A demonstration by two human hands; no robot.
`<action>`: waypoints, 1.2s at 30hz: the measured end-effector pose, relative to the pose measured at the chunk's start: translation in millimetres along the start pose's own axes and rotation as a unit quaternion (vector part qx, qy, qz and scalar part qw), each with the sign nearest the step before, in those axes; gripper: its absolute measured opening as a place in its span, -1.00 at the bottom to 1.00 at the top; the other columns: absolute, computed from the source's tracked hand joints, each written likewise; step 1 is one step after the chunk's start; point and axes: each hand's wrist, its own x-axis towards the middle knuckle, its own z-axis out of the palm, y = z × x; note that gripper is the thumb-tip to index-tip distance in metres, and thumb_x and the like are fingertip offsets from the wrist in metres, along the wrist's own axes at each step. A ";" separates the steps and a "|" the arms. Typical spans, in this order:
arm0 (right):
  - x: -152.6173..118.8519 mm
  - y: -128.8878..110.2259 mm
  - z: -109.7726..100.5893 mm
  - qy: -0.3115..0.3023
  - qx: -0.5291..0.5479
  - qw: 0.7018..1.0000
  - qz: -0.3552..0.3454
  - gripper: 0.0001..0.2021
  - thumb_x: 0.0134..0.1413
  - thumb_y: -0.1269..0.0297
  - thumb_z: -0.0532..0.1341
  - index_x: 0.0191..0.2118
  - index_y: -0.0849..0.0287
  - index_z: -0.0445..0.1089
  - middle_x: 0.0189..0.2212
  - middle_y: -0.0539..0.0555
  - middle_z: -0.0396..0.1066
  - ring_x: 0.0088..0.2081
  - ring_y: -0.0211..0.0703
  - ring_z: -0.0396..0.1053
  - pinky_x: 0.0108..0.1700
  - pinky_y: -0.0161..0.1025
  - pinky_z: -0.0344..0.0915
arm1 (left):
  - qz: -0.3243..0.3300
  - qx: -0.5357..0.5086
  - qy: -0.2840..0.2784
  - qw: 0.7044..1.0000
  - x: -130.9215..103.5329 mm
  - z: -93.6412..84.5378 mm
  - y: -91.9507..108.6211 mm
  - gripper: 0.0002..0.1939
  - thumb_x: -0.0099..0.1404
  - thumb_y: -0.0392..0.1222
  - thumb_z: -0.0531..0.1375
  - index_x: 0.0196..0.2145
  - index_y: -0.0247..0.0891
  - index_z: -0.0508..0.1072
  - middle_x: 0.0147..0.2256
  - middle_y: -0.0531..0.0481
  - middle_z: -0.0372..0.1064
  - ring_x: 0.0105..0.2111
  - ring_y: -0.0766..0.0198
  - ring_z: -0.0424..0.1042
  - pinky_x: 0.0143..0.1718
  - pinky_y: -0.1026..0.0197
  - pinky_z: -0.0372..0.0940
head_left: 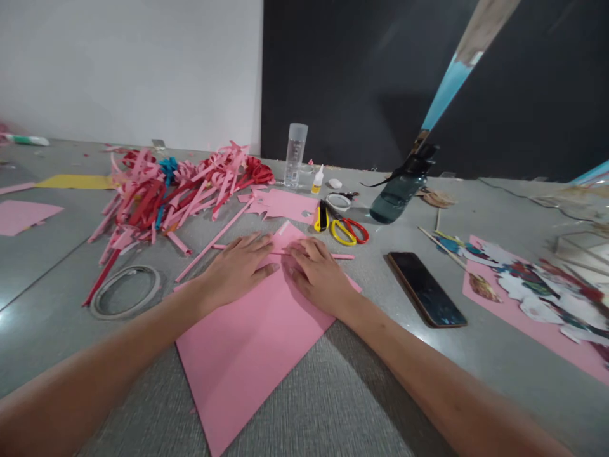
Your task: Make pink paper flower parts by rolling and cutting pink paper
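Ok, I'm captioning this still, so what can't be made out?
All in the head view:
Pink stick: partly hidden beneath the left hand and right hand.
Clear bottle: print too small and blurred to read.
Paper cutouts: pictures blurred, some cut off by the right edge.

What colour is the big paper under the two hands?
Pink. The paper shows best in the head view, the only one here.

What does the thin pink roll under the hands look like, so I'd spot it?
On the grey table, find the large pink sheet. The pink roll lies near its far corner, under the left hand and right hand. Unlike the slanted roll at left, it runs crosswise.
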 end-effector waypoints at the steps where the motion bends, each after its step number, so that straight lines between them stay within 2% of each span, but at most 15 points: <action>1: 0.0 -0.7 -1.0 0.000 0.000 1.000 0.000 -0.62 0.32 0.29 0.09 0.21 0.14 0.30 0.13 0.27 0.28 0.21 0.16 0.17 0.23 0.17 0.21 | -0.002 -0.002 -0.003 1.000 0.0 -0.1 0.4 -0.42 0.49 0.10 -0.09 0.31 -0.24 0.22 0.35 -0.16 0.08 0.36 0.01 0.04 0.33 -0.09 -0.01; 5: -0.2 -2.6 -2.6 -0.010 -0.012 1.000 0.009 -0.55 0.31 0.28 0.10 0.27 0.17 0.24 0.02 0.25 0.30 0.06 0.14 0.24 0.12 0.12 0.31 | -0.010 -0.007 -0.022 1.000 -0.1 -0.1 2.0 -0.37 0.49 0.11 -0.10 0.36 -0.28 0.12 0.38 -0.17 0.01 0.38 0.02 0.00 0.35 -0.11 -0.06; 9: 0.0 -3.0 -2.0 -0.006 -0.010 1.000 0.010 -0.55 0.30 0.29 0.11 0.26 0.17 0.25 0.03 0.24 0.31 0.08 0.14 0.22 0.15 0.12 0.28 | -0.021 -0.006 -0.027 0.999 -1.0 2.0 2.2 -0.32 0.49 0.14 -0.13 0.40 -0.30 0.01 0.40 -0.21 -0.05 0.40 0.02 -0.07 0.36 -0.15 -0.14; 14: 0.3 -3.3 -3.7 -0.016 -0.009 1.000 0.015 -0.57 0.28 0.28 0.14 0.23 0.20 0.29 0.03 0.24 0.34 0.09 0.13 0.24 0.18 0.12 0.26 | -0.017 -0.003 -0.012 1.000 -1.9 5.0 0.9 -0.31 0.49 0.18 -0.15 0.41 -0.27 -0.02 0.40 -0.22 -0.08 0.41 0.02 -0.10 0.37 -0.14 -0.19; 21: -0.2 -5.9 -5.2 -0.029 -0.017 0.999 0.021 -0.58 0.30 0.29 0.12 0.22 0.26 0.28 0.09 0.26 0.31 0.17 0.10 0.20 0.25 0.09 0.20 | -0.024 0.002 -0.021 0.999 -2.6 7.4 -0.2 -0.27 0.49 0.19 -0.16 0.42 -0.32 -0.08 0.41 -0.23 -0.13 0.42 0.00 -0.15 0.38 -0.19 -0.21; 23: -0.4 -6.6 -5.3 -0.026 -0.019 0.999 0.019 -0.59 0.30 0.30 0.10 0.22 0.26 0.28 0.13 0.26 0.26 0.22 0.10 0.15 0.28 0.08 0.17 | -0.018 0.003 -0.004 1.000 -2.8 5.5 1.0 -0.31 0.49 0.15 -0.13 0.41 -0.30 -0.04 0.41 -0.24 -0.10 0.41 0.00 -0.11 0.37 -0.18 -0.14; 25: -0.6 -6.3 -5.2 -0.023 -0.023 0.999 0.018 -0.61 0.31 0.31 0.09 0.20 0.25 0.29 0.19 0.27 0.20 0.26 0.12 0.09 0.28 0.08 0.16 | -0.008 0.007 0.021 1.000 -3.0 1.3 4.2 -0.42 0.49 0.06 -0.08 0.36 -0.25 0.09 0.38 -0.21 -0.02 0.37 -0.01 0.00 0.32 -0.13 0.02; 29: -1.5 -3.8 -3.9 -0.032 -0.022 0.999 0.013 -0.58 0.26 0.36 0.09 0.20 0.27 0.29 0.17 0.28 0.25 0.24 0.11 0.12 0.27 0.09 0.17 | 0.004 0.030 0.071 0.997 -3.3 -8.3 12.8 -0.60 0.45 -0.12 0.02 0.18 -0.22 0.32 0.19 -0.18 0.26 0.15 0.00 0.30 0.10 -0.05 0.30; 32: -1.8 -3.5 -2.9 -0.038 -0.030 0.999 0.012 -0.53 0.28 0.37 0.05 0.27 0.32 0.23 0.21 0.27 0.28 0.26 0.09 0.15 0.31 0.08 0.11 | 0.025 0.031 0.084 0.996 -2.9 -10.2 14.6 -0.60 0.44 -0.18 0.04 0.19 -0.22 0.32 0.12 -0.15 0.34 0.10 0.02 0.32 0.08 -0.04 0.30; 36: -1.7 -9.1 -4.9 -0.069 -0.068 0.995 0.014 -0.52 0.35 0.34 -0.03 0.30 0.39 0.20 0.29 0.30 0.21 0.32 0.09 0.14 0.33 0.11 0.06 | 0.082 -0.013 0.054 0.995 -1.6 -4.9 9.3 -0.58 0.48 -0.17 -0.01 0.23 -0.23 0.29 0.22 -0.09 0.29 0.24 0.12 0.22 0.26 0.02 0.16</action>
